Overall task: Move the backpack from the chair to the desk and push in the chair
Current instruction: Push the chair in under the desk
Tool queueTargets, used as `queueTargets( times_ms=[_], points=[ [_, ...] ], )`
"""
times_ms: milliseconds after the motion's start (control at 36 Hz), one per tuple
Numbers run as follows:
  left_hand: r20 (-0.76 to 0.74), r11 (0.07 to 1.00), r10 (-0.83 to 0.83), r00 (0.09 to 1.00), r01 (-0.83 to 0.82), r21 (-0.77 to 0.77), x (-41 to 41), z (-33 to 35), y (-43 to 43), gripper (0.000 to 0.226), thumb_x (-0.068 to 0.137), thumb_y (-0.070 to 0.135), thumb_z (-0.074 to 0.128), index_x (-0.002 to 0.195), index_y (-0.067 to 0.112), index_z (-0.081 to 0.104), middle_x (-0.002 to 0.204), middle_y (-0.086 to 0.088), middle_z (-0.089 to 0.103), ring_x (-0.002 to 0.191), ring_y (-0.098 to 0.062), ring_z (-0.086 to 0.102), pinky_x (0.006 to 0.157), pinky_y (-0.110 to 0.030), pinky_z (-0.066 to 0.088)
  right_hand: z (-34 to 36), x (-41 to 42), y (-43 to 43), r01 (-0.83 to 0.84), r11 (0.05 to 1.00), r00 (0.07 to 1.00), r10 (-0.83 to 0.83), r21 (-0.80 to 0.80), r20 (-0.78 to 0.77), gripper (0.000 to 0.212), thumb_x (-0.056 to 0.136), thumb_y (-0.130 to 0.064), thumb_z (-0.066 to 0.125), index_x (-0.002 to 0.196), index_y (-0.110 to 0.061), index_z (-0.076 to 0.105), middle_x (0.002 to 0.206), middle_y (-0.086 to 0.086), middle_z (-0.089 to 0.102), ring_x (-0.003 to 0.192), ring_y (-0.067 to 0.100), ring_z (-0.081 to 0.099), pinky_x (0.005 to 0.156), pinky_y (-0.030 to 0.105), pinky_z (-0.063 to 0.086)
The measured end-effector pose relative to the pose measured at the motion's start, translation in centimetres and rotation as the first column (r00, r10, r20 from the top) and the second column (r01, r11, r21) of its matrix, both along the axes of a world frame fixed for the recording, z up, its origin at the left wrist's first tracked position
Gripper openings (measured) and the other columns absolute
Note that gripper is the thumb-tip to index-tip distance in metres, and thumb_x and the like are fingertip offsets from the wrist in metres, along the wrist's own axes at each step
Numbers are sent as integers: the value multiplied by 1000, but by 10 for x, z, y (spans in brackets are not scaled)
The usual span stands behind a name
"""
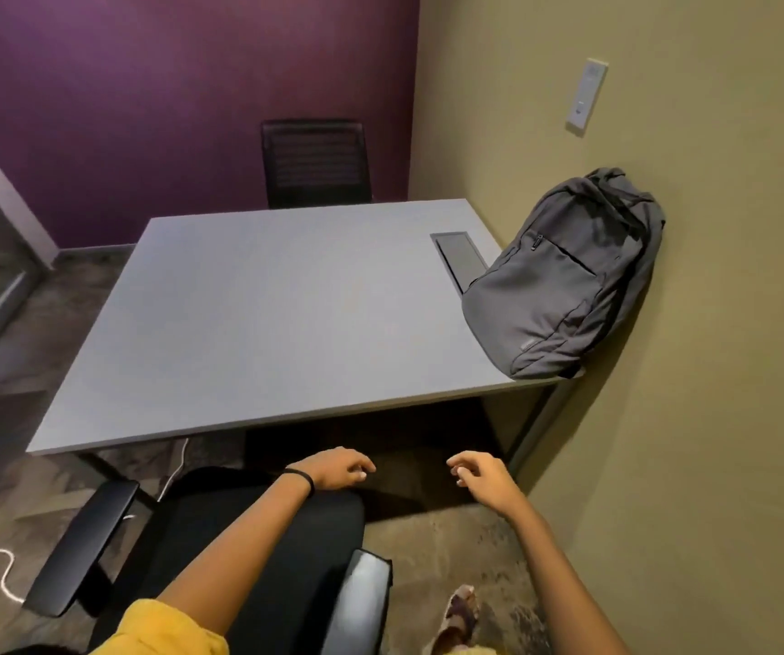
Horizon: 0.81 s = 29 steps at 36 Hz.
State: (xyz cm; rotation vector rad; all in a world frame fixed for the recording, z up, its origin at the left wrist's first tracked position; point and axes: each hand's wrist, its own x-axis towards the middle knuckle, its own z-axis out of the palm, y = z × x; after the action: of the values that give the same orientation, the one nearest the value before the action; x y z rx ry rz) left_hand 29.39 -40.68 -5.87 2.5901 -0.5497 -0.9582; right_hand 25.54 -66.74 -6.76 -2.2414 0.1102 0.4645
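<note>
Desk (248,323) backpack (565,276) beyond both hands (338,470)

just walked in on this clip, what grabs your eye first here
The grey backpack stands out first, upright on the desk's right near corner and leaning against the tan wall. Next come two empty hands, left and right, held above the black chair, which sits pulled out from the desk.

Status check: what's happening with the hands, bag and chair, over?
Both hands empty, fingers loose. Backpack on desk, against wall. Chair not pushed in. Path clear.
</note>
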Motion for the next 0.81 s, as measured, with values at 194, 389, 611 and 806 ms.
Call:
queueTargets(
  times_ms=[194,389,611,806],
  points=[
    [-121,954,136,983,-97,284,-81,-32,135,39,97,20,44,135,12,47,143,-6,47,131,-21,45,110,-31,33,-16,-69,101,-358,934,924,354,-3,-148,28,89,-7,45,110,-8,64,108,11,68,88,15,62,82,25,47],
    [-208,838,240,948,-94,538,-170,-47,231,35,95,23,43,126,11,54,136,-9,55,122,-23,54,102,-30,42,-18,-125,185,-575,804,744,591,152,-312,28,89,-10,51,115,-9,60,109,14,67,67,1,61,88,35,52],
    [-156,749,376,914,-200,632,-237,-46,294,45,91,33,45,123,4,57,132,-13,58,119,-27,57,89,-28,50,1,-198,250,-724,589,491,806,360,-332,35,94,-3,43,129,-1,45,133,27,50,75,-5,61,78,18,50],
    [-98,792,349,932,-237,563,-270,-30,333,37,94,31,44,124,15,58,137,-5,54,124,-21,51,104,-27,40,14,-260,279,-734,652,620,758,192,-202,31,93,-23,50,121,-14,58,131,10,57,120,24,52,105,34,37]
  ],
)
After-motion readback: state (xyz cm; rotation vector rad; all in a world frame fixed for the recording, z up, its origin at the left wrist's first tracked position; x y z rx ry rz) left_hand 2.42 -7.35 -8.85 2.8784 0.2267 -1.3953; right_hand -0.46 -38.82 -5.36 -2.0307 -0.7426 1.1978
